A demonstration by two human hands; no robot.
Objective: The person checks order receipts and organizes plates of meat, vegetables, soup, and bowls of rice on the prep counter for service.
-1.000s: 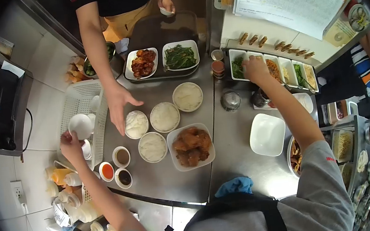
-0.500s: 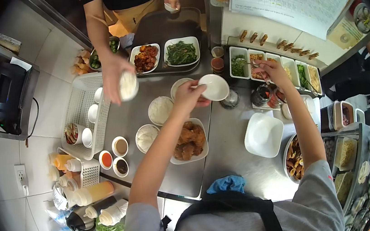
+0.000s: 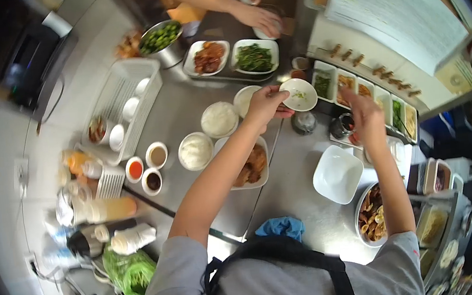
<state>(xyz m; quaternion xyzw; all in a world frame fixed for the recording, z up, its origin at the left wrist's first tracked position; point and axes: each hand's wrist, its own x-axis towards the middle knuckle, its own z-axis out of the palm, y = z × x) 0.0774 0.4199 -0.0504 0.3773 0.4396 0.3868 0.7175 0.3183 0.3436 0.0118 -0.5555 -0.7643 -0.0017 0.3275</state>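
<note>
Near the middle of the counter, my left hand point(image 3: 271, 105) grips a small white bowl point(image 3: 299, 95) by its rim, with a few green bits inside. My right hand point(image 3: 363, 114) reaches over the garnish trays point(image 3: 345, 85); it is blurred, and whatever its fingers hold is hidden. Bowls of white rice point(image 3: 219, 119) stand left of my left hand. A square white dish of fried chicken point(image 3: 253, 167) lies partly under my left forearm. An empty square white bowl point(image 3: 338, 175) rests below my right hand.
A co-worker's hand point(image 3: 259, 19) lowers a bowl by a dark tray point(image 3: 222, 79) bearing two dishes. Sauce cups point(image 3: 134, 169) and a white basket point(image 3: 144, 108) are at the left. A metal bowl point(image 3: 370, 215) stands near my right forearm; a blue cloth point(image 3: 281, 229) lies at the front edge.
My left hand took a small bowl from the basket side across to the trays; green bits now show in it. The co-worker's hand carried a rice bowl from the counter to the dark tray.
</note>
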